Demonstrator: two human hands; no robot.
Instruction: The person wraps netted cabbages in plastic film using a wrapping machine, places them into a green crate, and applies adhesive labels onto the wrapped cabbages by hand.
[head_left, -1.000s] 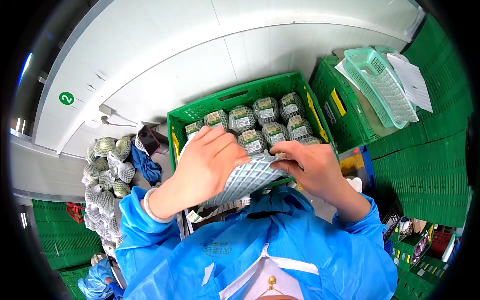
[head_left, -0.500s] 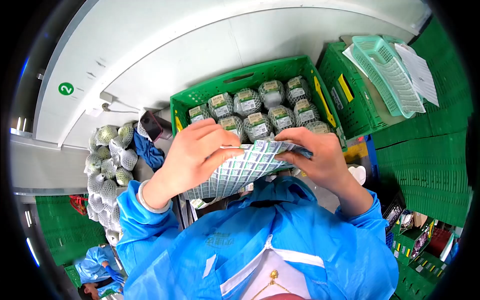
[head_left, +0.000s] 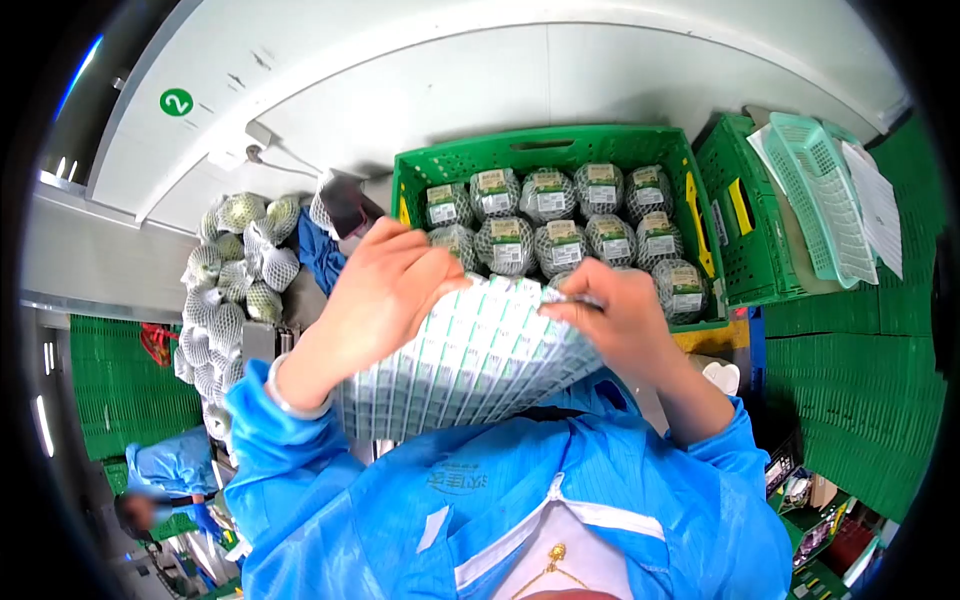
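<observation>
A sheet of printed labels (head_left: 470,345), marked in a close grid of small green-and-white rectangles, is stretched between my two hands and bows down toward my chest. My left hand (head_left: 385,290) pinches its upper left edge. At the upper right corner, the fingers of my right hand (head_left: 620,310) are closed on the same sheet. Just beyond it stands a green crate (head_left: 545,145) with rows of round fruit in foam nets (head_left: 507,245), each bearing a paper label. The sheet and my hands cover the crate's near side.
To the left lies a heap of netted fruit (head_left: 235,270), beside a blue cloth (head_left: 322,258) and a dark phone (head_left: 350,205). Another green crate (head_left: 735,255) on the right carries a pale green basket (head_left: 812,200) and papers (head_left: 872,215). A co-worker (head_left: 170,465) is at lower left.
The label sheet has tilted so that more of its printed face shows. Both hands keep their hold on it. The view has shifted, so the crate appears farther right.
</observation>
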